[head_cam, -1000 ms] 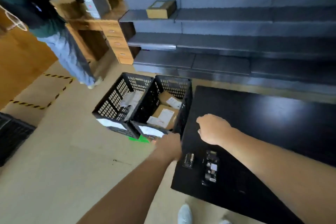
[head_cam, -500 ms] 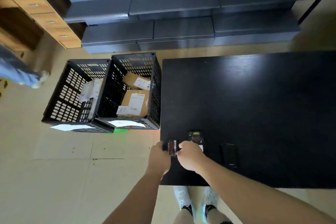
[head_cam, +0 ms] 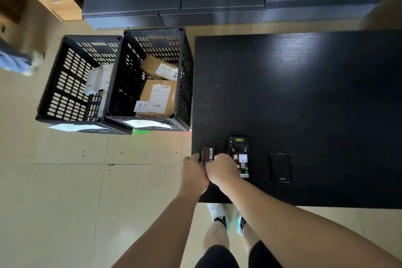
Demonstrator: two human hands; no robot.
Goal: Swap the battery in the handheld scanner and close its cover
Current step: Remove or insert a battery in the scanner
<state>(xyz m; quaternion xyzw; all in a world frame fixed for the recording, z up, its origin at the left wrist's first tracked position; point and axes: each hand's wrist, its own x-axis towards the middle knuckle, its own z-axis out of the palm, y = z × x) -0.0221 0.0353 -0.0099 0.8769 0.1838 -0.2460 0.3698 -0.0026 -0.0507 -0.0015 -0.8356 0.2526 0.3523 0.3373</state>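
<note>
Both hands meet at the near left corner of the black table (head_cam: pixel 304 93). The left hand (head_cam: pixel 194 175) and the right hand (head_cam: pixel 221 169) press knuckle to knuckle, each with fingers closed on the near end of the battery (head_cam: pixel 207 154), which sticks out beyond the fingertips and appears to lie flat on the tabletop, though the hands hide its near end. Just right of the right hand lies the scanner (head_cam: pixel 239 156), back up with its battery bay open. Further right, apart from both hands, lies the cover (head_cam: pixel 280 166). Left of the hands, two black crates (head_cam: pixel 121 76) stand on the floor.
</note>
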